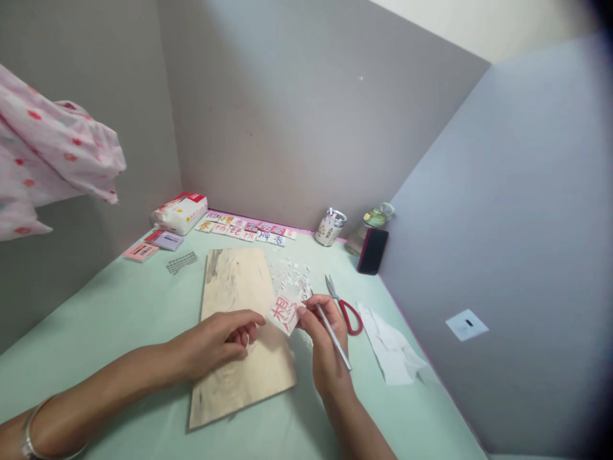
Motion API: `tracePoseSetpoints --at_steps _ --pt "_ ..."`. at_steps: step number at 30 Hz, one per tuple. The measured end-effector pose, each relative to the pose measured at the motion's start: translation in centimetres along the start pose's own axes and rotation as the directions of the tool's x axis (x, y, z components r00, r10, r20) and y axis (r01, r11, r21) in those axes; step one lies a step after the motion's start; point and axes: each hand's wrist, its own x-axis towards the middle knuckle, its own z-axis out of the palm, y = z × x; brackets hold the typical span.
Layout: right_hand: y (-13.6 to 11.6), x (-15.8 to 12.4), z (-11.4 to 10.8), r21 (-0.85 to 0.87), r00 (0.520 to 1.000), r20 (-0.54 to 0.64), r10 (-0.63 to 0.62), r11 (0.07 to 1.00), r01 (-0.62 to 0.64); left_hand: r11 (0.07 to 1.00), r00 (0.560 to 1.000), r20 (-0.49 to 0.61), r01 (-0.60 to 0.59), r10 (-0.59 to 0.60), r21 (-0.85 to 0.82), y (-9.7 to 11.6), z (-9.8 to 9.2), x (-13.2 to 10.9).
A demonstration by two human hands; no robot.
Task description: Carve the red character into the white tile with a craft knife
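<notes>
The white card (284, 314) with its red character is over the wooden board (239, 281), pinched by the right hand (322, 350), apparently to keep its face visible; that hand also cradles a silver pen-like tool (331, 331), probably to avoid setting it down. The left hand (219, 337) is loosely curled, index extended to the card's corner, contact unclear. The board likely shields the table (138, 319); scissors (345, 307) lie within easy reach
</notes>
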Motion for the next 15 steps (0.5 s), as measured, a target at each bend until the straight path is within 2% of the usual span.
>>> tracePoseSetpoints --at_steps 6,15 --pt "0.2 0.3 0.0 -0.001 1.0 -0.004 -0.005 1.0 0.005 0.984 0.995 0.077 -0.071 0.059 0.16 0.5 -0.4 1.0" --pt "-0.3 0.3 0.0 0.01 1.0 -0.015 -0.007 1.0 0.008 0.963 0.988 0.119 -0.129 0.103 0.238 0.1 -0.2 1.7"
